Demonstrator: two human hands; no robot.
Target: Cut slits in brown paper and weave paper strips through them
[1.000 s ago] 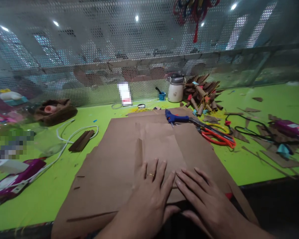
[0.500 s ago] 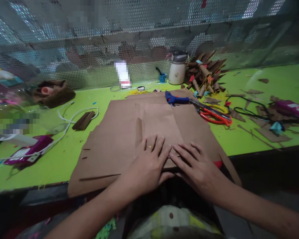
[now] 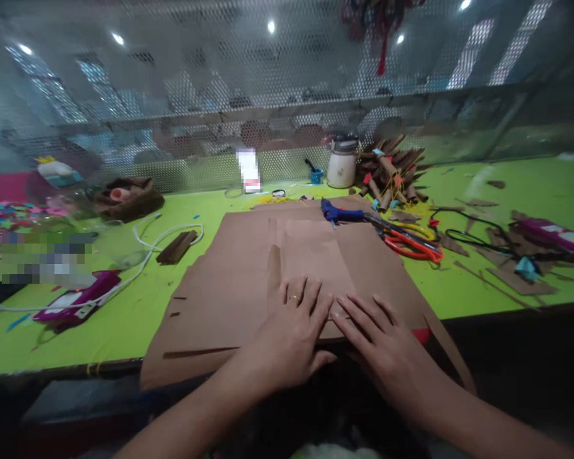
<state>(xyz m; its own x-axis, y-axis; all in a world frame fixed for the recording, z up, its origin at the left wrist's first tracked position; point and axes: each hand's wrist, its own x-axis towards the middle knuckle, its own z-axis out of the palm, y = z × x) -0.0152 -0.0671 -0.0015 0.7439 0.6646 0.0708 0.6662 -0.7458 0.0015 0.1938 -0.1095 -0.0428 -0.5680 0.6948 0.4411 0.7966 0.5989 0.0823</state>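
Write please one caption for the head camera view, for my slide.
The left hand and right hand rest side by side on brown paper, with a blue glue gun lying beyond them.

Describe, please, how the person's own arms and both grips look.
Both forearms show no sleeve, watch or bracelet. The left grip, an ungloved human hand, wears a thin gold-coloured ring on one finger. The right grip, also ungloved, shows no ring.
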